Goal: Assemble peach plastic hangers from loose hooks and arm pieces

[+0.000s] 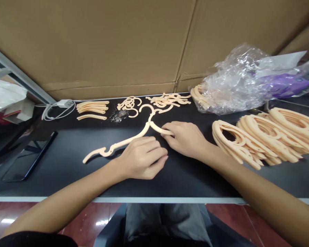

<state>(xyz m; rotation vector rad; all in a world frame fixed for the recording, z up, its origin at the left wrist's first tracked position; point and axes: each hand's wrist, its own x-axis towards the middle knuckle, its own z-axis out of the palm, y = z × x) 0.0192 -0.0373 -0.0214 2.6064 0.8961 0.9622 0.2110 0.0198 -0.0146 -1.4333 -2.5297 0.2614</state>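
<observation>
The right hand (185,139) gripped the short arm of a peach plastic clothes hanger (126,140), pinching it near its free end between thumb and fingers. The left hand (141,157) rested against the long arm with fingers curled; closure on the arm could not be determined. The hanger lay flat on a black worktable (67,171), its hook just beyond the grip. Right of the right hand lay stacked hanger frames (257,137). Farther beyond the grip lay loose peach strips (92,109), curved hook pieces (130,103), a clear plastic bag (234,82) and a cardboard box (92,44).
</observation>
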